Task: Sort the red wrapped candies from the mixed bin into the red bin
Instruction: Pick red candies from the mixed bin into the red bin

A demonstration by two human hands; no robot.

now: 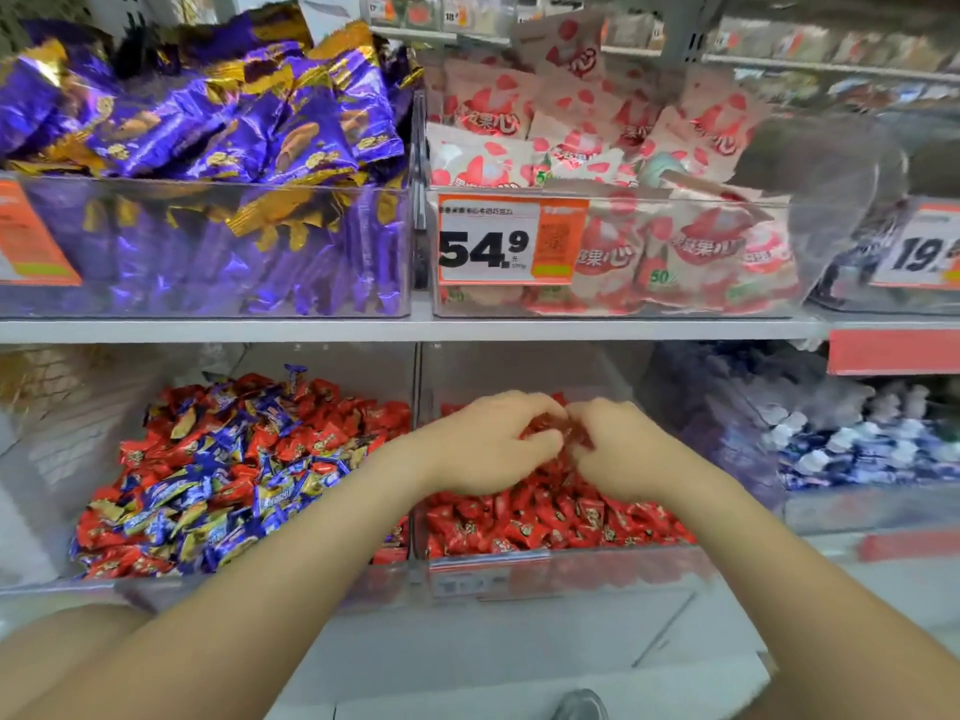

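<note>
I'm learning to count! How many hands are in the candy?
2. The left hand and the right hand meet over the red bin, both gripping red candies. None seems hidden.

Clear, glossy plastic on the mixed bin (pixel 78 439) and the red bin (pixel 597 569), see-through walls catching glare. The red wrapped candies (pixel 545 517) gleam in crinkled shiny film. Up top, purple packets (pixel 208 122) flash metallic foil with gold edges; the pink-white packets (pixel 582 116) look matt. The price tag (pixel 488 241) is flat paper, the shelf (pixel 208 330) smooth white.
</note>
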